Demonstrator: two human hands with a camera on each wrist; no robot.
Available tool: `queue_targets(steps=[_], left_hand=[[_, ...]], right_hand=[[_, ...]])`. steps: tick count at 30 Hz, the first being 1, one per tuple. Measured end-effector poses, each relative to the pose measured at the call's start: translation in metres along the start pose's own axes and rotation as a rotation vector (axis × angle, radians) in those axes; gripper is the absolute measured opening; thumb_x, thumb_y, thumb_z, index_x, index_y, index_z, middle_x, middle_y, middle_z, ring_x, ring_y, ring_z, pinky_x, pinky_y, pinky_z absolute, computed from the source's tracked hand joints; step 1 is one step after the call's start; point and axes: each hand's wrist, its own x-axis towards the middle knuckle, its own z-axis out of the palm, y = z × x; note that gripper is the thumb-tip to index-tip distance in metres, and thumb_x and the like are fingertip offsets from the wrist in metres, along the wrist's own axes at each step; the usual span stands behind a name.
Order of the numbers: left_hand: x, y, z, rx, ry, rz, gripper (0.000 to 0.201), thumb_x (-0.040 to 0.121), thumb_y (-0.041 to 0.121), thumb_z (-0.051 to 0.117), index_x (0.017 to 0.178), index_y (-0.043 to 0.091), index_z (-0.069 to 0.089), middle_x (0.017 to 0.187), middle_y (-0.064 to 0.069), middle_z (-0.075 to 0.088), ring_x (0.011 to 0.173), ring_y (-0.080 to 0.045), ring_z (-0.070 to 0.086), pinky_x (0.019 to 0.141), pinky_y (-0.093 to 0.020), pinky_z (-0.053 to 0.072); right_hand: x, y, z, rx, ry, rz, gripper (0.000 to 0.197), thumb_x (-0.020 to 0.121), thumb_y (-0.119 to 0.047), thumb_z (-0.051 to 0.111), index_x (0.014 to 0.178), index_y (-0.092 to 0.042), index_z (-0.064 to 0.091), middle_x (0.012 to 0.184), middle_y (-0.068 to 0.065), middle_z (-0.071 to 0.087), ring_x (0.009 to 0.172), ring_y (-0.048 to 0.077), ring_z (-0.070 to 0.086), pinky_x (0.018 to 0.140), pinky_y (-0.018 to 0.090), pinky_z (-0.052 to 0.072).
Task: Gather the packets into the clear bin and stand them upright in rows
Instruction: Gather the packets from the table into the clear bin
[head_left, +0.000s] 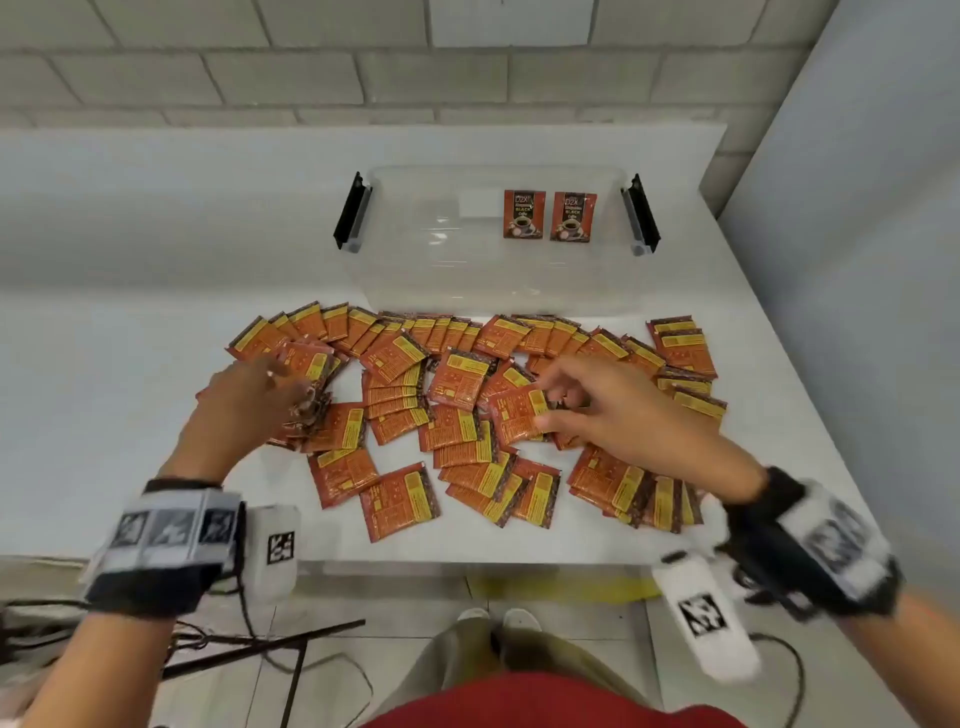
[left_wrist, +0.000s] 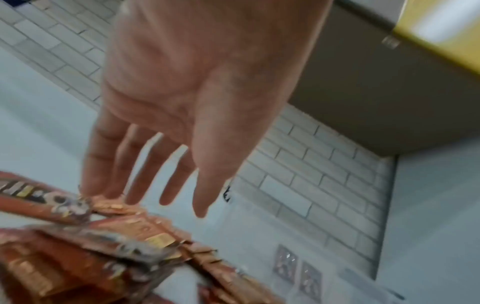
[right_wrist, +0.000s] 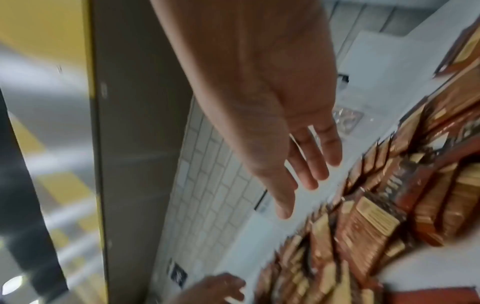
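The packets (head_left: 457, 410) lie spread over the white desk (head_left: 104, 395) in front of me, orange-red with yellow label panels, most overlapping in loose fans. Behind them sits the clear bin (head_left: 415, 280) with black clips at both ends, and two packets (head_left: 548, 215) stand upright inside it against the far wall, showing a coffee cup print. My left hand (head_left: 244, 400) reaches over the left end of the spread, fingers straight and slightly parted, fingertips (left_wrist: 91, 185) touching a small heap of packets there. My right hand (head_left: 613, 405) hovers over the middle-right; its thumb and forefinger seem to pinch the edge of one packet (head_left: 517, 415), though the wrist view is too blurred to confirm it.
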Motion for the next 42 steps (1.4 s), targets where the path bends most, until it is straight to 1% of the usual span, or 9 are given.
queue_targets(steps=[5,13,21,23,26,30,34,39,42], left_hand=[[0.021,-0.01,0.019,0.08,-0.053,-0.126,0.061,0.08,0.045,0.073,0.125,0.008,0.054,0.13,-0.019,0.055,0.117,-0.037,0.052,0.096,-0.051,0.045],[0.031,-0.016,0.02,0.016,-0.009,-0.229,0.085,0.066,0.042,0.085,0.131,0.007,0.045,0.133,-0.026,0.039,0.125,-0.046,0.038,0.104,-0.055,0.033],[0.033,-0.029,-0.001,-0.331,0.132,-0.173,0.071,0.071,0.018,0.084,0.126,0.008,0.041,0.107,-0.018,0.059,0.091,-0.034,0.06,0.068,-0.038,0.051],[0.037,-0.041,-0.01,-0.428,0.16,-0.215,0.066,0.073,0.015,0.082,0.127,0.007,0.044,0.103,-0.017,0.06,0.09,-0.033,0.061,0.071,-0.039,0.051],[0.048,-0.066,-0.017,-0.454,0.183,-0.256,0.045,0.066,0.018,0.085,0.104,0.009,0.062,0.102,-0.017,0.068,0.093,-0.036,0.066,0.087,-0.052,0.052],[0.057,-0.089,-0.006,-0.268,0.166,-0.313,0.032,0.074,0.019,0.082,0.098,0.004,0.067,0.106,-0.023,0.067,0.099,-0.04,0.062,0.093,-0.051,0.047],[0.063,-0.097,0.006,-0.102,0.113,-0.35,0.035,0.075,0.025,0.082,0.102,0.008,0.066,0.111,-0.026,0.062,0.111,-0.043,0.052,0.095,-0.051,0.042],[0.072,-0.102,0.002,-0.308,0.11,-0.353,0.027,0.077,0.01,0.079,0.096,0.008,0.06,0.1,-0.023,0.065,0.089,-0.038,0.063,0.087,-0.049,0.049],[0.071,-0.099,-0.016,-0.526,0.073,-0.332,0.032,0.079,-0.002,0.073,0.099,0.012,0.052,0.092,-0.024,0.062,0.072,-0.034,0.061,0.064,-0.038,0.055]], right_hand=[[0.044,0.004,0.039,-0.463,-0.121,0.019,0.074,0.087,-0.047,0.061,0.147,-0.019,0.029,0.151,0.005,0.032,0.139,0.023,0.027,0.114,0.04,0.027],[0.051,0.017,0.041,-0.415,0.005,0.03,0.059,0.079,-0.041,0.072,0.125,-0.018,0.044,0.129,0.002,0.037,0.121,0.017,0.031,0.104,0.033,0.033],[0.03,0.058,-0.032,0.13,0.101,0.296,0.034,0.085,-0.043,0.064,0.111,-0.027,0.048,0.103,-0.007,0.056,0.086,0.009,0.06,0.073,0.023,0.051],[0.025,0.086,-0.056,0.164,0.181,0.426,0.042,0.084,-0.046,0.064,0.114,-0.02,0.05,0.101,-0.005,0.061,0.089,0.012,0.061,0.073,0.024,0.049],[0.026,0.141,-0.069,0.118,0.258,0.584,0.074,0.061,-0.074,0.063,0.112,-0.02,0.063,0.097,0.0,0.071,0.101,0.023,0.063,0.1,0.048,0.044],[0.045,0.221,-0.052,0.007,0.282,0.727,0.113,0.037,-0.097,0.056,0.118,-0.018,0.061,0.114,0.014,0.065,0.109,0.033,0.058,0.095,0.048,0.048],[0.048,0.172,-0.054,0.06,0.304,0.751,0.058,0.082,-0.033,0.075,0.118,-0.001,0.043,0.105,0.011,0.054,0.095,0.027,0.053,0.08,0.036,0.045],[0.057,0.186,-0.06,0.147,0.338,0.705,0.046,0.079,-0.023,0.079,0.11,0.0,0.053,0.1,0.012,0.063,0.09,0.027,0.061,0.068,0.031,0.044],[0.057,0.182,-0.071,0.231,0.34,0.635,0.018,0.08,-0.018,0.078,0.09,-0.008,0.067,0.087,0.01,0.069,0.079,0.022,0.065,0.067,0.028,0.045]])
